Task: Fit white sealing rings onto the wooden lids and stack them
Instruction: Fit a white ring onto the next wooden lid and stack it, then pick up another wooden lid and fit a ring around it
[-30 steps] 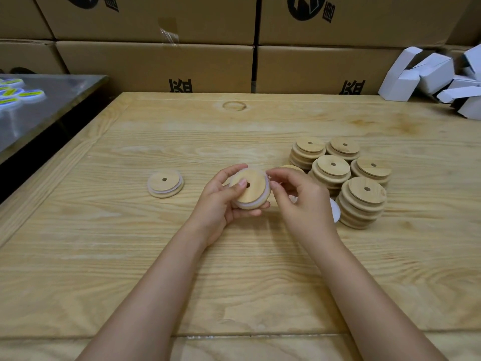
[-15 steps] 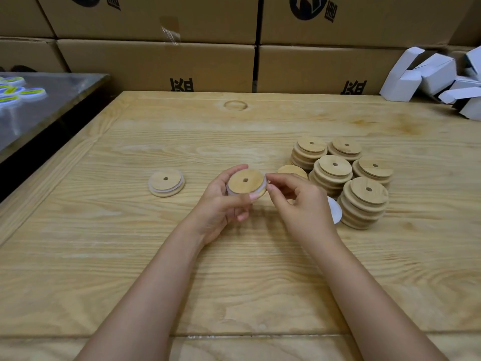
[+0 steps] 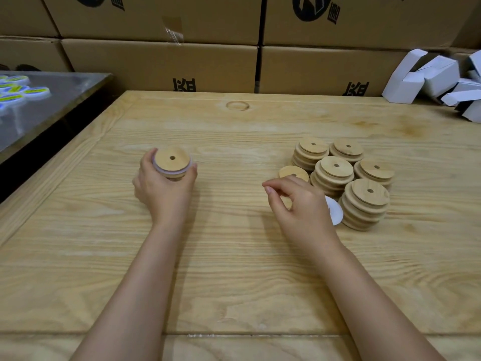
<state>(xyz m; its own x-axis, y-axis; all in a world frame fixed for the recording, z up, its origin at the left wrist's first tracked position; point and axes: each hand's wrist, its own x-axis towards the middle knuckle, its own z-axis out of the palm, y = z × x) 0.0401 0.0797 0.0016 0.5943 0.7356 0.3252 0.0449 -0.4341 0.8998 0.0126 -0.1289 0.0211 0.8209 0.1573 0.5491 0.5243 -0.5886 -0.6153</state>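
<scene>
My left hand (image 3: 161, 191) grips a round wooden lid (image 3: 171, 161) with a centre hole and a white sealing ring round its edge, low over the left part of the wooden table (image 3: 234, 269). Whatever lies under the lid is hidden by my fingers. My right hand (image 3: 299, 204) hovers mid-table with loosely curled fingers and holds nothing. Behind it lie a single bare lid (image 3: 292, 173) and a white ring (image 3: 335, 213), partly covered by the hand. Several stacks of bare wooden lids (image 3: 364, 201) stand to the right.
Cardboard boxes (image 3: 161, 66) wall off the table's far edge. Folded white cartons (image 3: 432, 76) are piled at the far right. A metal table (image 3: 52, 100) with small round labelled items stands to the left, across a dark gap.
My left hand carried the ringed lid from mid-table leftward to where a finished lid lay. My right hand let go of the lid and stayed near the stacks.
</scene>
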